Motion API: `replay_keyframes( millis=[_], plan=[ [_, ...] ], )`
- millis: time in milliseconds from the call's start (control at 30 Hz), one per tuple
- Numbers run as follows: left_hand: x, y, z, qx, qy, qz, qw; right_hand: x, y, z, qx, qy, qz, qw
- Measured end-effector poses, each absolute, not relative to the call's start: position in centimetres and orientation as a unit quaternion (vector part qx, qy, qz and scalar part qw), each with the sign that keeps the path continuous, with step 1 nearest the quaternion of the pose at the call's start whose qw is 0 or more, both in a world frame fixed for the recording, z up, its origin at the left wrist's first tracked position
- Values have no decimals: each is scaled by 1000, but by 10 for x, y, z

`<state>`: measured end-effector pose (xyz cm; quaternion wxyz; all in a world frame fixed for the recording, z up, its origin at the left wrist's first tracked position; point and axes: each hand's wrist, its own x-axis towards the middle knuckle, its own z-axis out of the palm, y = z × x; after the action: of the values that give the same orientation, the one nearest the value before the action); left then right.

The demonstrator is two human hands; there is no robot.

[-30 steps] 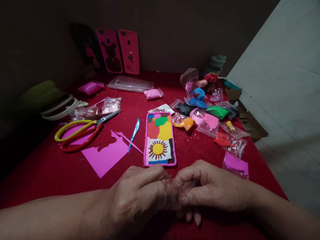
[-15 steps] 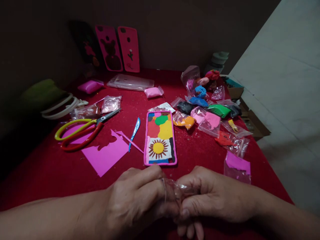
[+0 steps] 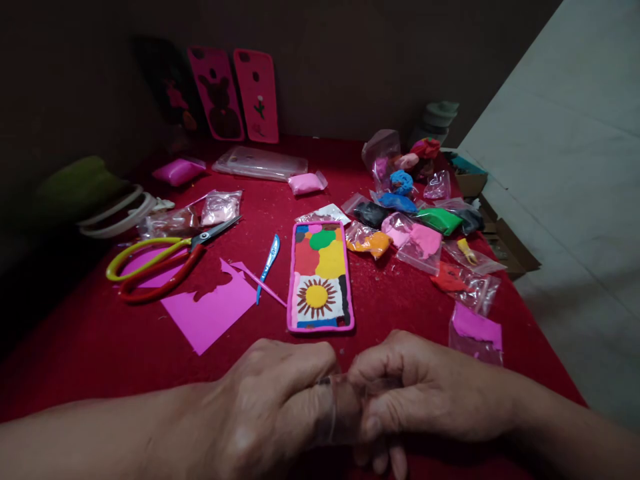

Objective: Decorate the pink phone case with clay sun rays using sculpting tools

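Note:
A small clear plastic bag (image 3: 341, 415) is held between my two hands at the near edge of the table. My left hand (image 3: 273, 400) is closed on it, with the film lying over its fingers. My right hand (image 3: 425, 387) pinches the other side between thumb and curled fingers. What the bag contains, if anything, is hidden. Just beyond my hands lies a phone case (image 3: 323, 277) with a pink rim, covered in coloured clay patches and a yellow sun on white. A blue modelling knife (image 3: 269, 269) lies to its left.
Scissors (image 3: 175, 267) and a cut pink sheet (image 3: 213, 313) lie at left. Several bags of coloured clay, including orange clay (image 3: 370, 245) and green clay (image 3: 439, 220), spread over the right side. Clear phone cases (image 3: 260, 163) lie behind; a pink case (image 3: 257, 97) leans on the wall.
My left hand has turned slightly, and the bag's film now lies flatter across its fingers. My right hand keeps its pinch almost in place. The things on the table stay put.

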<state>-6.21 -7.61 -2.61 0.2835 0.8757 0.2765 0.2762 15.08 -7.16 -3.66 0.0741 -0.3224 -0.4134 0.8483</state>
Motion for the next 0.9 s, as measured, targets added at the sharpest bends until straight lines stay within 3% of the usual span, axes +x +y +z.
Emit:
replay_keyframes(
  millis=[167,367,533,767,900],
  plan=[
    [-66,-62,-24,921,165,246,252,153,-71,-37,-335,-417,842,75],
    [-69,-52,-16,921,163,230,270,157,-66,-41,-333,-423,836,109],
    [-66,-54,-15,911,173,208,311,155,-65,-40,-339,-457,806,161],
    [-63,-53,-29,868,184,287,360,156,-64,-40,-361,-466,793,156],
    [-64,-56,-23,801,262,282,458,160,-61,-40,-372,-466,784,174]
  ],
)
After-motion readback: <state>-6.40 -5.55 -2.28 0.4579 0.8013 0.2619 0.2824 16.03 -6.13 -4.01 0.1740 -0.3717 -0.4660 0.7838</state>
